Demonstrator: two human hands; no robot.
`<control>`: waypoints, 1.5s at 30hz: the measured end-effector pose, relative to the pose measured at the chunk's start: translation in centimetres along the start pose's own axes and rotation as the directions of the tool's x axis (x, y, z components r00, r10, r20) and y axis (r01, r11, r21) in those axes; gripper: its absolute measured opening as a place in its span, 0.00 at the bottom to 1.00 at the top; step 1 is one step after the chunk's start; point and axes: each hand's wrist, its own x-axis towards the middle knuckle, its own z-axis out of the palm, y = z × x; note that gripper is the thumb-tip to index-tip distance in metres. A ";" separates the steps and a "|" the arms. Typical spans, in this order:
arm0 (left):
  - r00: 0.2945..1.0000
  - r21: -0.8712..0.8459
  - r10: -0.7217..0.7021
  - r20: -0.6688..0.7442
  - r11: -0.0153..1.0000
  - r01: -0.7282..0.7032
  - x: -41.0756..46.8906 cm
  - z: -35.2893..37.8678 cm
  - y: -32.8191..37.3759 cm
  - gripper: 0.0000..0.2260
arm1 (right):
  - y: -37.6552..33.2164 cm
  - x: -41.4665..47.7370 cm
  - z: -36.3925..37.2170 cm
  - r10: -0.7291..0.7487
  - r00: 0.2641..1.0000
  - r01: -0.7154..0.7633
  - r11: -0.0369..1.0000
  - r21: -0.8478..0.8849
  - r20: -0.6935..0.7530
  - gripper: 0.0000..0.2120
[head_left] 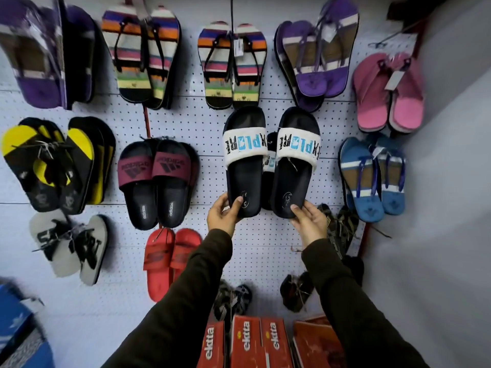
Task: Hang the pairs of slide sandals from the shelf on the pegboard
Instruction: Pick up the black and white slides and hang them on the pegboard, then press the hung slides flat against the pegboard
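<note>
Slide sandals [271, 160], a navy pair with white "EXPLORE" straps, sit against the white pegboard [207, 123] at centre frame, toes up. Left hand [222, 213] pinches the left sandal's heel; right hand [308, 217] clasps the right sandal's heel. Another sandal shows behind, between them. Maroon-strapped slides [156, 181] hang to their left, blue flip-flops [372, 176] to their right.
</note>
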 end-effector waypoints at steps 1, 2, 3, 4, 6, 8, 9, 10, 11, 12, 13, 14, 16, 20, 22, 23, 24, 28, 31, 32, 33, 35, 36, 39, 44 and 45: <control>1.000 -0.001 -0.009 0.001 1.000 0.009 0.5 0.4 0.3 0.18 | -0.4 0.4 0.2 0.007 1.000 -0.007 1.000 -0.003 0.003 0.21; 1.000 -0.001 -0.024 -0.002 1.000 0.024 1.1 0.7 0.5 0.18 | -0.7 0.8 0.3 0.017 1.000 -0.017 1.000 -0.006 0.005 0.21; 0.999 -0.002 -0.045 -0.007 0.999 0.045 1.5 0.8 0.4 0.18 | -0.8 1.0 0.3 0.030 1.000 -0.030 0.999 -0.011 0.005 0.20; 0.998 -0.007 -0.069 -0.008 0.998 0.069 1.9 0.9 0.2 0.18 | -0.8 1.2 0.2 0.043 0.999 -0.043 0.999 -0.019 0.002 0.20; 0.993 -0.013 -0.119 -0.011 0.993 0.119 2.5 0.7 -0.8 0.19 | -0.5 1.4 -0.1 0.079 0.997 -0.079 0.996 -0.031 -0.005 0.20; 0.985 -0.021 -0.170 -0.028 0.985 0.170 2.7 0.3 -2.2 0.19 | 0.3 1.5 -0.6 0.121 0.993 -0.121 0.992 -0.031 -0.012 0.20; 0.981 -0.027 -0.192 -0.035 0.981 0.191 2.8 0.1 -2.9 0.19 | 0.8 1.6 -0.8 0.141 0.990 -0.141 0.990 -0.030 -0.015 0.21; 0.978 -0.027 -0.207 -0.039 0.978 0.206 2.9 -0.1 -3.5 0.19 | 1.3 1.7 -1.1 0.159 0.987 -0.159 0.987 -0.026 -0.014 0.21; 0.976 -0.018 -0.216 -0.042 0.976 0.215 2.9 -0.3 -4.1 0.19 | 1.8 1.8 -1.3 0.176 0.984 -0.176 0.984 -0.026 -0.008 0.21; 0.974 -0.007 -0.220 -0.045 0.975 0.220 2.9 -0.4 -4.7 0.19 | 2.3 2.0 -1.5 0.190 0.982 -0.190 0.981 -0.036 -0.003 0.21; 0.974 0.001 -0.221 -0.049 0.975 0.221 2.9 -0.6 -5.1 0.19 | 2.7 2.2 -1.6 0.198 0.980 -0.198 0.979 -0.051 -0.002 0.21; 0.974 0.009 -0.222 -0.055 0.975 0.222 3.0 -0.7 -5.5 0.18 | 3.1 2.5 -1.7 0.201 0.980 -0.200 0.977 -0.072 -0.004 0.22; 0.974 0.064 -0.213 -0.079 0.974 0.218 3.1 -0.6 -5.8 0.19 | 3.5 3.0 -1.6 0.182 0.983 -0.182 0.972 -0.150 -0.008 0.23; 0.993 0.376 0.039 -0.113 0.927 0.006 3.4 0.1 -5.0 0.24 | 3.2 3.7 -1.1 -0.097 0.995 0.094 0.780 -0.618 0.029 0.33; 0.951 0.536 0.308 -0.007 0.805 -0.256 3.5 0.8 -3.8 0.26 | 2.4 4.3 -0.6 -0.288 0.947 0.291 0.592 -0.751 0.140 0.37; 0.900 0.599 0.428 0.077 0.702 -0.385 3.7 1.2 -3.2 0.25 | 1.9 4.7 -0.1 -0.369 0.904 0.385 0.479 -0.789 0.216 0.38; 0.851 0.644 0.497 0.172 0.596 -0.479 4.0 1.7 -2.7 0.25 | 1.4 5.2 0.3 -0.415 0.861 0.452 0.359 -0.817 0.294 0.38; 0.791 0.787 0.383 0.478 0.214 -0.579 5.5 3.5 -2.2 0.27 | 0.1 7.0 1.9 -0.313 0.830 0.505 0.067 -0.861 0.462 0.38; 0.845 0.852 0.211 0.492 0.082 -0.517 6.8 4.0 -2.9 0.32 | -0.2 7.7 2.3 -0.244 0.854 0.479 0.025 -0.877 0.459 0.40; 0.857 0.863 0.178 0.483 0.066 -0.500 7.3 4.0 -2.9 0.33 | -0.3 7.9 2.4 -0.230 0.858 0.476 0.019 -0.879 0.460 0.41; 0.866 0.870 0.153 0.477 0.060 -0.490 7.8 3.9 -2.9 0.34 | -0.4 8.0 2.6 -0.218 0.860 0.477 0.018 -0.879 0.462 0.42; 0.871 0.873 0.117 0.477 0.054 -0.486 8.6 3.8 -2.6 0.36 | -0.4 8.2 2.8 -0.199 0.863 0.477 0.022 -0.879 0.464 0.43; 0.870 0.871 0.103 0.482 0.050 -0.488 8.8 3.7 -2.4 0.36 | -0.4 8.2 2.9 -0.193 0.866 0.474 0.021 -0.880 0.462 0.43; 0.865 0.866 0.095 0.493 0.042 -0.499 8.5 3.5 -2.2 0.35 | -0.2 7.8 2.9 -0.195 0.868 0.466 0.001 -0.885 0.456 0.44; 0.851 0.852 0.141 0.506 0.071 -0.519 7.9 2.9 -1.3 0.31 | 0.2 6.9 3.6 -0.288 0.867 0.437 0.046 -0.898 0.407 0.36; 0.850 0.851 0.153 0.505 0.076 -0.519 7.8 2.7 -1.0 0.30 | 0.4 6.6 4.0 -0.333 0.860 0.433 0.073 -0.898 0.388 0.33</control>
